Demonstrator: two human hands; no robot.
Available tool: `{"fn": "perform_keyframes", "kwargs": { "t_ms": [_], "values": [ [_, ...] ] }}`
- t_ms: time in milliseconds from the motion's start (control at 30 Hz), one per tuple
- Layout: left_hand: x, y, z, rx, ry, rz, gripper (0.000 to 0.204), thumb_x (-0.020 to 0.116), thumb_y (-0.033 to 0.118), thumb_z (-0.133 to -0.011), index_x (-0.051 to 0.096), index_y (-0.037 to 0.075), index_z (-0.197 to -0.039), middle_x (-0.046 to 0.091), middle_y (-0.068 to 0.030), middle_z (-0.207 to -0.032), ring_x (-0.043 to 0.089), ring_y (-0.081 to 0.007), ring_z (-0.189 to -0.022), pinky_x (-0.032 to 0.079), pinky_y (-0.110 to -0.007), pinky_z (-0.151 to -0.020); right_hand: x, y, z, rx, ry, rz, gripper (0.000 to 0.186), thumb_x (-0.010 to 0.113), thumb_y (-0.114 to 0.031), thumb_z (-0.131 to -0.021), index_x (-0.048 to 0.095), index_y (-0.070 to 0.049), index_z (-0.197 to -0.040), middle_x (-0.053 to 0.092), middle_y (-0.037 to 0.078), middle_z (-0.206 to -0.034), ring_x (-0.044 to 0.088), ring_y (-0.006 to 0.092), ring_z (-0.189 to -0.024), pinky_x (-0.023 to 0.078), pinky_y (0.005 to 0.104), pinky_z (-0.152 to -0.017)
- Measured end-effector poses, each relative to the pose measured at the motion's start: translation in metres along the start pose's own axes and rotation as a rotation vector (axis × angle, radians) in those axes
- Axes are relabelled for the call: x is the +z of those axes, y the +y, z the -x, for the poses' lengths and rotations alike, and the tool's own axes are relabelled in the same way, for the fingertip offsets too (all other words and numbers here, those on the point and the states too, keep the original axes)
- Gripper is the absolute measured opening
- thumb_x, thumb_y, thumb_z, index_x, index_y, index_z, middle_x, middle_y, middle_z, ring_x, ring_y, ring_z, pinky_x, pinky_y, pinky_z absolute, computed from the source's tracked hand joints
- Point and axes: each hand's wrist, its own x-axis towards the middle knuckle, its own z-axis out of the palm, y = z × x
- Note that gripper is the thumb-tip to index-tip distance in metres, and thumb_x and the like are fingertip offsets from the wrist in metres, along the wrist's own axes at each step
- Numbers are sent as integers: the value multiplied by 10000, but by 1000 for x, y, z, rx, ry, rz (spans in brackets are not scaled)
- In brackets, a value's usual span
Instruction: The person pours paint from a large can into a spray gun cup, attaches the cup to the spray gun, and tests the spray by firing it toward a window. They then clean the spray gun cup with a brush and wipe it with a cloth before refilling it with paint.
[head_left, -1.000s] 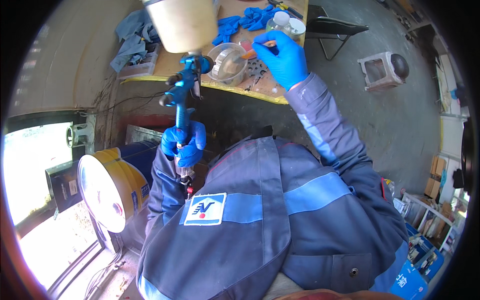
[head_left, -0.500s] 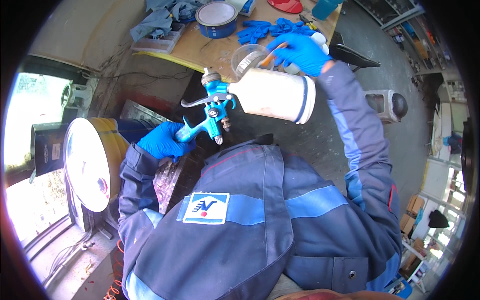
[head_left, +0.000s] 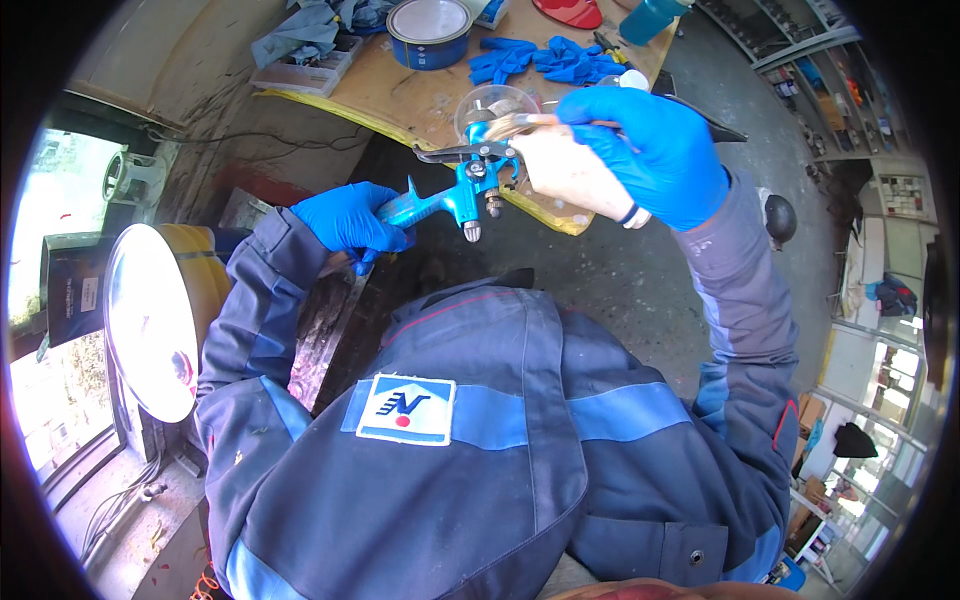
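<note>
My blue-gloved left hand (head_left: 352,222) is wrapped around the lower handle of a blue spray gun (head_left: 462,192). The gun's white paint cup (head_left: 575,172) extends to the right, partly covered by my other hand. My gloved right hand (head_left: 660,150) grips a paintbrush (head_left: 512,125). Its pale bristles point left, over the gun's upper body near where the cup joins; I cannot tell whether they touch. Just behind, at the table's edge, is a clear plastic cup (head_left: 525,99), partly hidden by the gun.
The worktable (head_left: 400,100) bears a blue tin (head_left: 432,55), crumpled blue gloves (head_left: 575,62), a blue bottle (head_left: 652,18), a red part (head_left: 570,10) and a tray with cloths (head_left: 305,70). A large round lamp-like object (head_left: 150,320) stands at my left by the window. Shelves line the right.
My right hand has come from the clear cup toward me, bringing the brush over the spray gun. My left hand has lifted the gun slightly up and to the right.
</note>
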Motion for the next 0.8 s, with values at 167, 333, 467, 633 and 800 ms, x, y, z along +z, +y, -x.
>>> {"fn": "perform_keyframes", "kwargs": {
  "t_ms": [167, 333, 467, 633, 800],
  "values": [
    [3, 2, -7, -14, 13, 93, 266, 730, 143, -770, 611, -4, -958, 603, -75, -711, 553, -135, -500, 463, -290, -471, 7, 3, 13, -166, -99, 94, 348, 720, -121, -809, 658, -79, -1149, 706, 88, -989, 695, 234, -807, 563, 311, -686],
    [11, 4, -11, -25, 101, -27, 289, 732, 161, -764, 596, -13, -949, 576, -84, -637, 546, -153, -479, 445, -303, -455, 3, -5, 9, -60, -155, 172, 325, 692, -122, -808, 652, -99, -1130, 706, 78, -970, 690, 241, -778, 557, 330, -656],
    [17, 12, -12, 40, 68, -186, 306, 714, 190, -775, 593, -25, -955, 584, -97, -640, 572, -167, -491, 461, -311, -464, 10, -19, -6, -177, -295, 229, 371, 704, -110, -777, 660, -42, -1139, 677, 87, -845, 680, 250, -713, 544, 312, -621],
    [20, 25, -11, 31, 80, -315, 315, 701, 227, -792, 600, -23, -955, 607, -110, -653, 603, -181, -501, 478, -322, -473, 29, -3, -65, -217, -587, 336, 350, 674, -97, -803, 641, -50, -1149, 687, 102, -947, 681, 225, -760, 551, 312, -708],
    [21, 25, -4, 49, 115, -363, 337, 707, 251, -791, 613, -16, -973, 622, -111, -655, 621, -186, -512, 491, -326, -484, 14, 14, -111, -54, -772, -169, 113, 611, -156, -830, 596, -45, -818, 634, 156, -784, 641, 319, -685, 482, 387, -600]
  ]
}}
